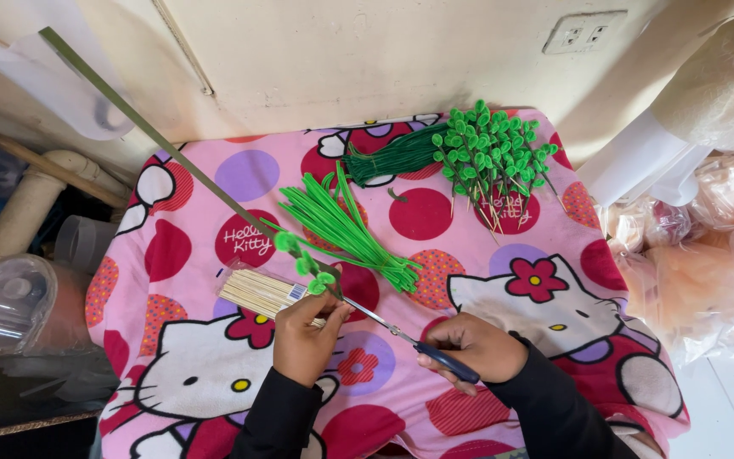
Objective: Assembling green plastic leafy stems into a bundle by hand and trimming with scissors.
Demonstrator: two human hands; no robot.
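L hand (303,340) fingers closed on green curled stem (306,259), near-centre over pink blanket (554,340). R hand (477,347) wrapped round scissors (401,336), blades w/ tips at stem. Skewer pack (256,291) just left.

Cream plaster wall (341,59) at back, w/ a white double power socket (584,31) upper right and a thin cable (182,47) running diagonally down it. Work surface is covered by a pink cartoon-cat blanket w/ red and purple dots (554,297). Left side: beige plastic pipe (23,208), clear plastic containers (10,302), dark shadowed clutter below. Right side: white paper roll (639,153), heaps of pale peach clear plastic bags (707,255), white tiled floor (732,408) bottom right. Soft, even daylight.
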